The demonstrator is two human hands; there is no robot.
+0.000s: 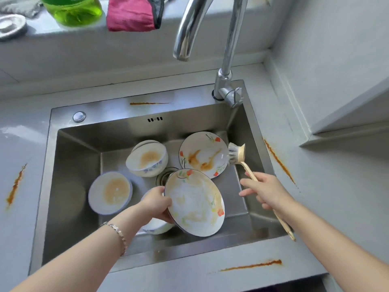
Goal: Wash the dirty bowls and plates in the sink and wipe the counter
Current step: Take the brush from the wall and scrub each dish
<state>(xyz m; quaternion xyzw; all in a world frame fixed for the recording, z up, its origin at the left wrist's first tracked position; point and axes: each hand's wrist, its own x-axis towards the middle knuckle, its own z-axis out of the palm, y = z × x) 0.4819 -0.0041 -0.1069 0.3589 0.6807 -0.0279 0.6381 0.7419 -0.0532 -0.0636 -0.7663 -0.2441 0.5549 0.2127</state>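
My left hand grips the left rim of a flowered plate, smeared with sauce and suds, tilted up inside the steel sink. My right hand holds the wooden handle of a dish brush, whose bristles touch a second sauce-stained flowered plate leaning at the sink's back right. Two dirty bowls sit in the sink: a stacked one at the middle and another at the left. A further white bowl is partly hidden under my left hand.
The faucet arches over the sink from its back right corner. Orange sauce streaks mark the counter at the left, the right, the front and the sink's back rim. A green soap bottle and a pink cloth sit on the ledge.
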